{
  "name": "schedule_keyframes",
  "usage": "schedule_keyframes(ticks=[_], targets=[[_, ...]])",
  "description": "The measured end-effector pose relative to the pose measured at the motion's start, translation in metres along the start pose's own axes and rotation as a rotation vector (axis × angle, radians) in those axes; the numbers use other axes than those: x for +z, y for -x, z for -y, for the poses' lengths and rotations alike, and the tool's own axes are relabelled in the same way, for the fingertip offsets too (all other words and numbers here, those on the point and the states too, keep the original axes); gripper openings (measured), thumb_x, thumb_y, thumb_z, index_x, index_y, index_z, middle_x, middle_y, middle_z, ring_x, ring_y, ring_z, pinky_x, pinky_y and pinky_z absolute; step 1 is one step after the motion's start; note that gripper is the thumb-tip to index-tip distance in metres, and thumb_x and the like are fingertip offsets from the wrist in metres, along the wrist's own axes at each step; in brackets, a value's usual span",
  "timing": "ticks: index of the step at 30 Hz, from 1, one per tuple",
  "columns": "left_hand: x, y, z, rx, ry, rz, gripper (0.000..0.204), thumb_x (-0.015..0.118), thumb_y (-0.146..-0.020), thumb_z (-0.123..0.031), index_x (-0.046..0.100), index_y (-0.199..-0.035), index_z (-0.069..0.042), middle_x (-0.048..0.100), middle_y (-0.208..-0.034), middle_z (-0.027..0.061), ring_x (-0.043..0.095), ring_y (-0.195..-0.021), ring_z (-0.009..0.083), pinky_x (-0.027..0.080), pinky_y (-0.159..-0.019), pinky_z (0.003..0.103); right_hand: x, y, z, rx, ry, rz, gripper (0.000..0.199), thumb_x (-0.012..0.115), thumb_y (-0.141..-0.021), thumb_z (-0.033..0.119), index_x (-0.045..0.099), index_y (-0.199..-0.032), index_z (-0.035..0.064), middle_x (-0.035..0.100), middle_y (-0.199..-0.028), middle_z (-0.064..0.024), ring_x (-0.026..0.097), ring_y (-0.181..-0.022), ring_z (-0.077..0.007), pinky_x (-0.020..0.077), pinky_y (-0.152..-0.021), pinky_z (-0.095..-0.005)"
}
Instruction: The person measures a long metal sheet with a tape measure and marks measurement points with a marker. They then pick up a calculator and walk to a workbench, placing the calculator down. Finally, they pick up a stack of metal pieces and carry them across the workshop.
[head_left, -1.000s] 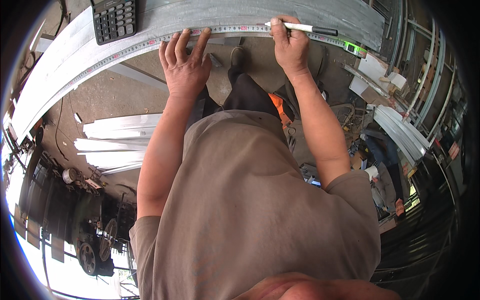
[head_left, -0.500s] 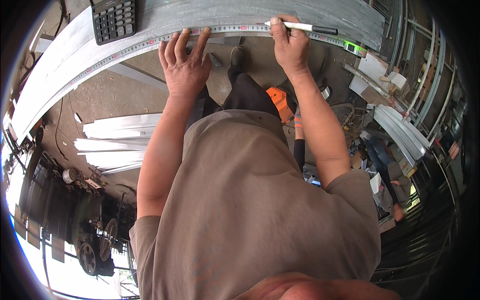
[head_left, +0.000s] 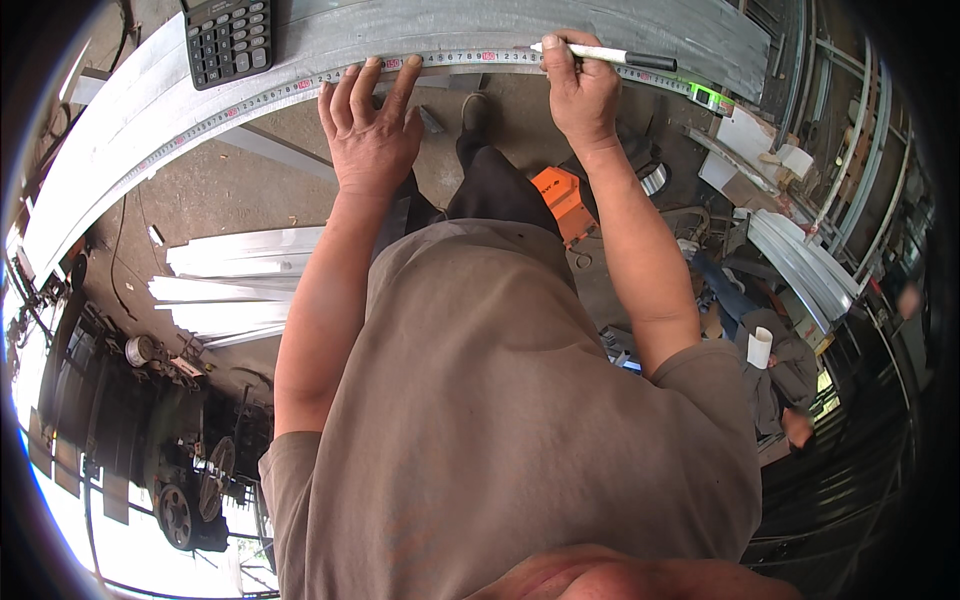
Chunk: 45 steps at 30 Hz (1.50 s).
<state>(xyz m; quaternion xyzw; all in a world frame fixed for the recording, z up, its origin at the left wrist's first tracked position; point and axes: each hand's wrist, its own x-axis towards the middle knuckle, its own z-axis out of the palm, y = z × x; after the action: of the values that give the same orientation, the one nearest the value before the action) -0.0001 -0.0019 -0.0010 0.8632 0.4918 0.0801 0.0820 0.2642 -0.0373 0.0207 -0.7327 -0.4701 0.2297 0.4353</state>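
Note:
A tape measure [head_left: 445, 58] with a white blade lies along the near edge of a stack of grey metal strips [head_left: 420, 25]. Its bright green and black case [head_left: 711, 98] rests at the right end. My left hand [head_left: 372, 135] is open, fingers spread, with the fingertips pressing on the blade and the strip's edge. Farther right, my right hand [head_left: 583, 95] is closed around a white marker [head_left: 605, 53] with a black end. The marker's light tip points left, just above the blade; whether it touches the metal I cannot tell.
A black calculator [head_left: 228, 45] sits on the strips at the left. Below lie more metal strips [head_left: 240, 265] and an orange angular object [head_left: 564, 203]. At the right are metal profiles [head_left: 800, 260] and another person [head_left: 785, 360] in dark clothing, partly cut off by my sleeve.
My hands, the marker and the tape have hardly moved. At the lower right, the other person has shifted, and the arm beside the orange object has gone from there.

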Motion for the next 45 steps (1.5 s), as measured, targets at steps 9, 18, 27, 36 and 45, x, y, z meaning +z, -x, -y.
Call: schedule_keyframes(ticks=[9,18,27,36,45], targets=[[0.000,0.000,0.000,0.004,0.001,0.007,0.069,0.077,-0.091,-0.037,0.052,-0.155,-0.043,0.034,-0.155,0.0044,0.030,-0.150,0.0297,0.020,-0.130,0.057,0.000,0.000,-0.001,-0.003,0.019,0.002,0.025,0.071,-0.105,0.031,0.072,-0.104,0.0061,0.073,-0.075,-0.0065,0.072,-0.069,-0.0198,0.0566,-0.066,-0.0332],[0.005,0.001,0.001,0.015,0.010,-0.047,0.070,0.078,-0.088,-0.036,0.056,-0.153,-0.041,0.039,-0.154,0.0059,0.033,-0.149,0.0299,0.025,-0.128,0.058,0.000,-0.002,-0.008,0.155,-0.357,-0.047,0.023,0.068,-0.107,0.024,0.069,-0.113,0.0021,0.071,-0.080,-0.0028,0.066,-0.073,-0.0093,0.0541,-0.069,-0.0268],[0.004,-0.001,0.008,0.020,0.142,-0.116,0.065,0.073,-0.084,-0.021,0.061,-0.147,-0.027,0.046,-0.154,0.0080,0.041,-0.146,0.0317,0.028,-0.126,0.063,0.070,-0.009,0.103,-0.448,0.068,0.316,0.023,0.070,-0.100,0.012,0.065,-0.123,0.0122,0.076,-0.106,-0.0098,0.073,-0.097,-0.0327,0.0584,-0.083,-0.0427],[0.008,-0.024,0.010,-0.264,0.326,0.056,0.050,0.063,-0.105,-0.048,0.057,-0.135,-0.007,0.057,-0.123,0.0098,0.053,-0.117,0.0282,0.040,-0.102,0.046,0.197,-0.004,0.145,-0.578,0.348,0.418,0.043,0.071,-0.096,0.014,0.052,-0.134,0.0215,0.072,-0.137,-0.0038,0.061,-0.126,-0.0335,0.0473,-0.105,-0.0491],[0.017,-0.001,0.019,0.026,0.145,0.049,0.053,0.058,-0.104,-0.043,0.050,-0.155,-0.035,0.046,-0.150,0.0077,0.041,-0.143,0.0334,0.031,-0.121,0.053,0.201,-0.019,0.150,-0.563,0.205,0.275,0.037,0.076,-0.092,0.015,0.060,-0.125,0.0180,0.074,-0.120,-0.0071,0.065,-0.111,-0.0335,0.0520,-0.093,-0.0484]])
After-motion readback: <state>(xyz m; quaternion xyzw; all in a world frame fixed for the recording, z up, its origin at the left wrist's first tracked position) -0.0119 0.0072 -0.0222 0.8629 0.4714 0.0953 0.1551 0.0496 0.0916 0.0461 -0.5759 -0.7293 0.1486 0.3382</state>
